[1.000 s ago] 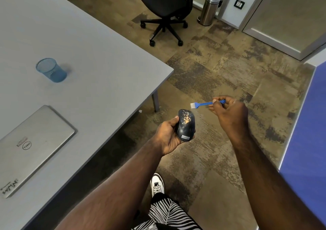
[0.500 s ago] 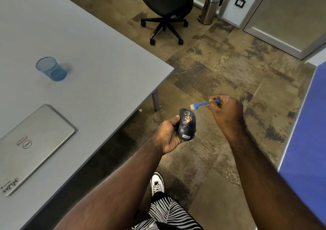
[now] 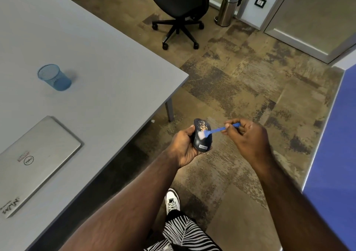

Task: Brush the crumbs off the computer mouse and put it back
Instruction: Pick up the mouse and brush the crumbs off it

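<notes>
Brush (image 3: 215,130) bristles now touching mouse (image 3: 202,135), having come down from above; right hand (image 3: 248,137) pinching the handle, left hand (image 3: 185,146) gripping mouse. Crumbs (image 3: 202,126) remaining, sweeping starting.

One head-worn wide-angle view looks steeply down and forward from beside the counter (image 3: 81,44), whose corner sits left of centre; the hands are close below, the floor (image 3: 250,89) beyond.
</notes>
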A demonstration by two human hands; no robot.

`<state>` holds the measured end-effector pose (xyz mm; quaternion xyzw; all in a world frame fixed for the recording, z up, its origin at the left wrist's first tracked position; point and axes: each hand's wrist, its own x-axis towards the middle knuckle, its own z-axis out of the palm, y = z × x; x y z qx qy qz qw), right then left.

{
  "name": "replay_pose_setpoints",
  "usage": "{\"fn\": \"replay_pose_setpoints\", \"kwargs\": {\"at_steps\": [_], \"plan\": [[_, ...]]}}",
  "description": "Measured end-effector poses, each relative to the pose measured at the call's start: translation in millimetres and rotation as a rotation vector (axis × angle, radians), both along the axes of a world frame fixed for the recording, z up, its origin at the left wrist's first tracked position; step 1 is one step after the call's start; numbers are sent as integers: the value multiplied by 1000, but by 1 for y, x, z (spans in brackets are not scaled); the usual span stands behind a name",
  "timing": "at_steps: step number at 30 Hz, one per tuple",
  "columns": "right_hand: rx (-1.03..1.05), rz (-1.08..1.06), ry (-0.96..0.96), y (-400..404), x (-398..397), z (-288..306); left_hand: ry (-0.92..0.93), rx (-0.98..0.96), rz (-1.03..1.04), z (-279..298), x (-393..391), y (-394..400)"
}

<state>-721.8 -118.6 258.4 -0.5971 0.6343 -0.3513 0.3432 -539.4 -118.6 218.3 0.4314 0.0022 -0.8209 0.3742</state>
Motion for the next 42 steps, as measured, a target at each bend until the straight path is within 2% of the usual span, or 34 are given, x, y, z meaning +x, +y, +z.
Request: {"fn": "replay_pose_setpoints", "kwargs": {"at_steps": [3,5,7,9,10,12,14,15,17,19,21,23,24,26,28,30,32,34,36,38,39,42], "plan": [[-21,-172,108,-11,-8,-3,32,13,7,-2,0,2],[-24,-230,113,-16,-12,-3,27,9,4,-3,-1,4],[-21,-226,16,-14,-13,-2,28,11,2,-3,-1,4],[14,-156,-165,-9,-8,-2,25,15,2,-3,0,3],[32,-106,-183,-5,-5,-3,18,15,-2,-3,0,3],[28,-72,-67,-3,-2,-6,12,9,-11,-3,0,3],[-9,-152,117,-7,-7,-9,27,17,-6,-3,0,5],[-23,-209,148,-10,-10,-8,36,21,-1,-3,0,6],[-14,-253,13,-14,-15,-9,39,20,3,-4,0,6],[19,-214,-101,-13,-11,-8,35,14,6,-4,1,5],[18,-143,-1,-9,-10,-9,32,9,0,-4,1,4],[11,-197,137,-11,-14,-8,31,8,-1,-4,2,5],[14,-239,119,-12,-17,-8,32,6,-2,-4,2,6],[30,-260,-50,-13,-19,-7,38,0,2,-6,2,6],[63,-195,-144,-10,-15,-6,44,-7,2,-5,3,5],[75,-150,-52,-7,-12,-8,47,-7,-3,-6,4,4],[53,-217,42,-9,-15,-8,55,10,6,-6,3,5],[27,-254,-94,-10,-17,-5,52,6,6,-6,3,5],[45,-135,-202,-8,-15,-4,42,-8,4,-6,3,3],[60,50,-136,-3,-11,-4,45,-13,3,-5,3,2],[60,72,-94,-3,-12,-5,49,-12,6,-4,2,1],[8,-66,-51,-11,-22,0,64,-11,8,-2,-1,1]]}}
